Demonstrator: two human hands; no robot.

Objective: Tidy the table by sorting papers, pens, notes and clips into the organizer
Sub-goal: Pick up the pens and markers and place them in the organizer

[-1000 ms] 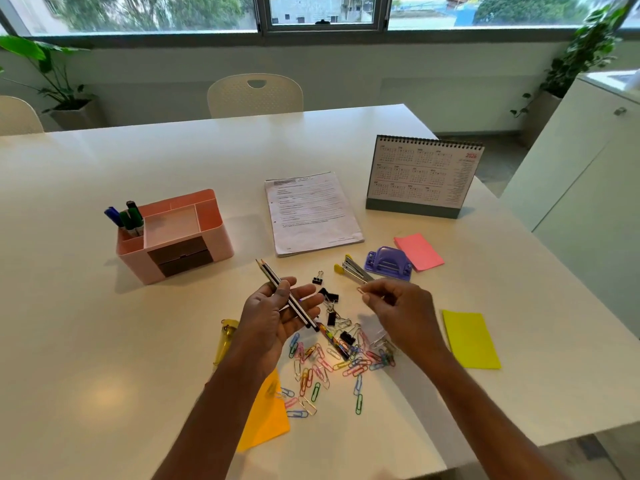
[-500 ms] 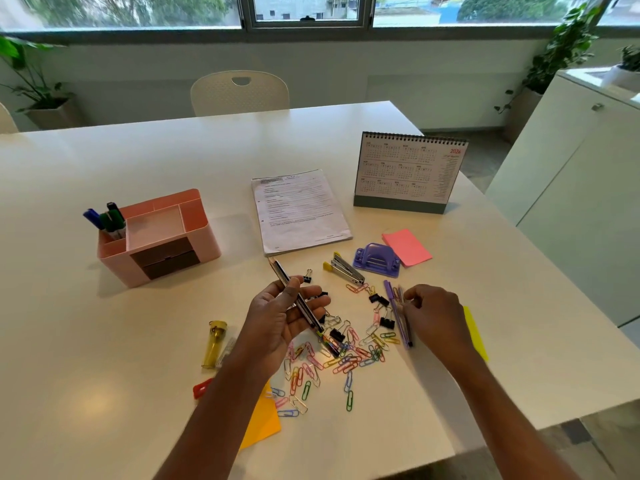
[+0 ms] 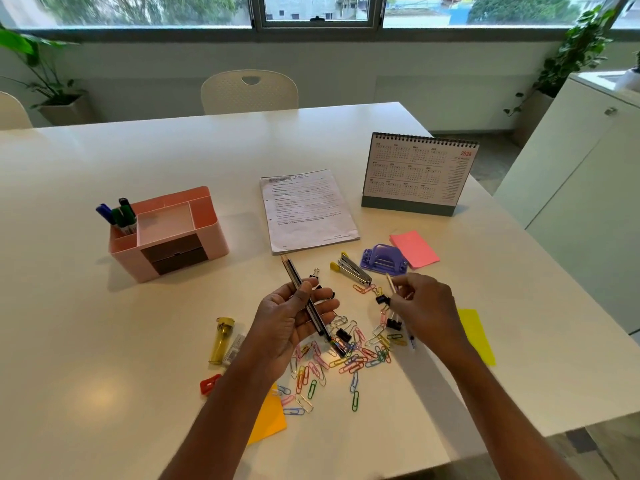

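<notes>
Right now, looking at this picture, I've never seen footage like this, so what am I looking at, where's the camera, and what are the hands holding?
No machine here: these are a person's two bare hands, filmed by one wide-angle camera worn on the head, looking down at a white table. The left hand grips two dark pencils; the right hand pinches a thin pen or pencil, too blurred to tell which. Below them lie coloured paper clips and black binder clips. Farther back stand a pink plastic organizer holding markers, a stack of printed papers and a spiral desk calendar.
</notes>
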